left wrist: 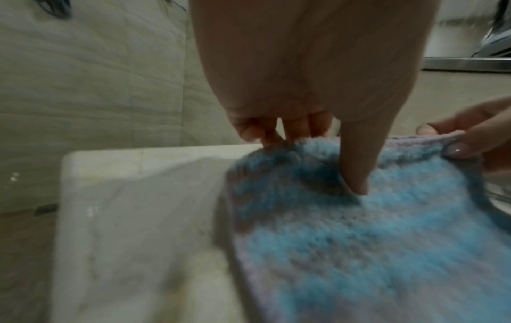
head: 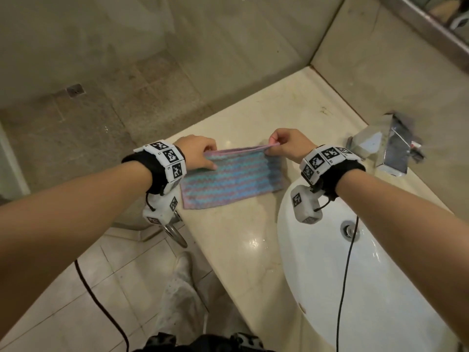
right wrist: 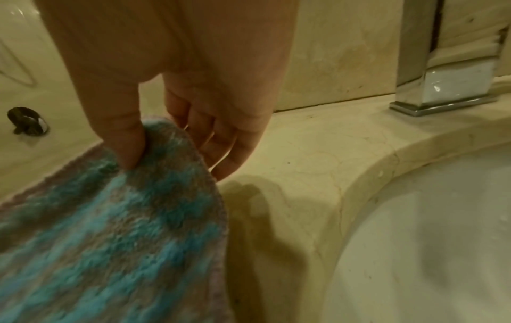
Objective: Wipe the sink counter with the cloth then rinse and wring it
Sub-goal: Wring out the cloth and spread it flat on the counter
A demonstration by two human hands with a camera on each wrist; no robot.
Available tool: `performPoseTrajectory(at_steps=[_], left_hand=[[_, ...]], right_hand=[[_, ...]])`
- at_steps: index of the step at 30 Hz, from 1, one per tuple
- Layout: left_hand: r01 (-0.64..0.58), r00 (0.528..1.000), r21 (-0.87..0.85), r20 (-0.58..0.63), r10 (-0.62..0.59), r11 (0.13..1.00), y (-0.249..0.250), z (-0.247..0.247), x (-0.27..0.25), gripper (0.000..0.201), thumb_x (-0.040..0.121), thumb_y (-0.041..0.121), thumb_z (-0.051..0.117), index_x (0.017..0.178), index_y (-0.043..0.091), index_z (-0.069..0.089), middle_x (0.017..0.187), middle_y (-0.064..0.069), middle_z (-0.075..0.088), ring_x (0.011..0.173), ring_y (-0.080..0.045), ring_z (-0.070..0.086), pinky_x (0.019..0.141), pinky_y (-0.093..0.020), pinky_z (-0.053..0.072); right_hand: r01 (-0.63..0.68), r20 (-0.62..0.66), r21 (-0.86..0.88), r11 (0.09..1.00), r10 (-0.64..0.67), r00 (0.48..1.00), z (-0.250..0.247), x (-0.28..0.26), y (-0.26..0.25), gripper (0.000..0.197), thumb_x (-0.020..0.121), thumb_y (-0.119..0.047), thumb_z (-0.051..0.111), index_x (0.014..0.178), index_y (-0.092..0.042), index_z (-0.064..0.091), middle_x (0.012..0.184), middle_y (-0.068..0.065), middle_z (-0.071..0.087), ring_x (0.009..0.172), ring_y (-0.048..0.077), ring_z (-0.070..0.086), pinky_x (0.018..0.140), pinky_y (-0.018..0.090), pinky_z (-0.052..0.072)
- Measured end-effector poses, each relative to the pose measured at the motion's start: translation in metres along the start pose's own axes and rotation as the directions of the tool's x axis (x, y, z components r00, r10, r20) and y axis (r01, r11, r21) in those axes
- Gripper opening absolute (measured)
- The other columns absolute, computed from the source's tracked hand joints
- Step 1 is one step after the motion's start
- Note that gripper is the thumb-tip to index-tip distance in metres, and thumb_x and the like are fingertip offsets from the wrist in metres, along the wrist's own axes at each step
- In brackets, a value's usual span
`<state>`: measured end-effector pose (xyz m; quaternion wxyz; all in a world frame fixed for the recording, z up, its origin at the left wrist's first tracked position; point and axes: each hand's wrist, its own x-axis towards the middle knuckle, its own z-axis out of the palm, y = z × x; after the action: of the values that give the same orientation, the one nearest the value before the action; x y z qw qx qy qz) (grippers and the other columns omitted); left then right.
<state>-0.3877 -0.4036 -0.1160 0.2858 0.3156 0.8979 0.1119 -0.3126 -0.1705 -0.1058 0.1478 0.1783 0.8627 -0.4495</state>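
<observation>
A blue and pink striped cloth [head: 233, 180] lies folded on the beige marble counter [head: 243, 224], left of the white sink basin [head: 355, 275]. My left hand [head: 200, 154] pinches the cloth's far left corner, thumb [left wrist: 356, 166] on top of the blue cloth [left wrist: 359, 240] and fingers curled behind its edge. My right hand [head: 284, 146] pinches the far right corner and lifts that edge off the counter. In the right wrist view the thumb [right wrist: 121, 139] presses the cloth [right wrist: 110, 240] from above while the other fingers [right wrist: 229, 148] hang loose behind it.
A chrome faucet [head: 390, 146] stands behind the basin, right of my right hand. The basin's drain [head: 349, 229] shows below my right wrist. Left of the counter's edge a tiled shower floor with a drain [head: 75, 90] lies lower down. A black cable [head: 101, 308] hangs from my left wrist.
</observation>
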Motion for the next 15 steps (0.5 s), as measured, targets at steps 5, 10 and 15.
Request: performPoseTrajectory(at_steps=[5,10,15], left_hand=[[0.07,0.994,0.157,0.074,-0.082,0.985,-0.017,-0.008,-0.018,0.039,0.082,0.042,0.065,0.062,0.019,0.042,0.059,0.001,0.042,0.07,-0.024,0.048,0.063,-0.028,0.033],[0.119,0.992,-0.165,0.06,-0.11,0.979,-0.034,-0.014,-0.024,0.041,0.081,0.035,0.069,0.056,0.016,0.042,0.055,-0.002,0.04,0.06,-0.02,0.041,0.056,-0.028,0.027],[0.202,0.963,-0.244,-0.124,-0.238,0.948,-0.034,-0.01,-0.015,0.031,0.077,0.029,0.073,0.095,0.011,0.055,0.082,-0.005,0.056,0.083,-0.024,0.054,0.07,-0.028,0.038]], right_hand=[[-0.013,-0.052,0.076,0.997,0.017,0.998,-0.012,-0.012,0.004,0.03,0.079,0.002,0.066,0.063,-0.018,0.051,0.062,-0.002,0.05,0.061,0.009,0.047,0.055,0.012,0.041],[-0.092,-0.018,0.124,0.988,0.095,0.995,-0.016,-0.017,0.011,0.025,0.081,-0.005,0.067,0.066,-0.02,0.054,0.065,-0.002,0.053,0.064,0.011,0.05,0.059,0.022,0.045],[-0.113,-0.233,0.07,0.991,0.127,0.964,-0.008,-0.009,0.004,0.024,0.077,-0.012,0.073,0.095,-0.014,0.057,0.091,0.004,0.057,0.086,0.018,0.052,0.068,0.023,0.043]])
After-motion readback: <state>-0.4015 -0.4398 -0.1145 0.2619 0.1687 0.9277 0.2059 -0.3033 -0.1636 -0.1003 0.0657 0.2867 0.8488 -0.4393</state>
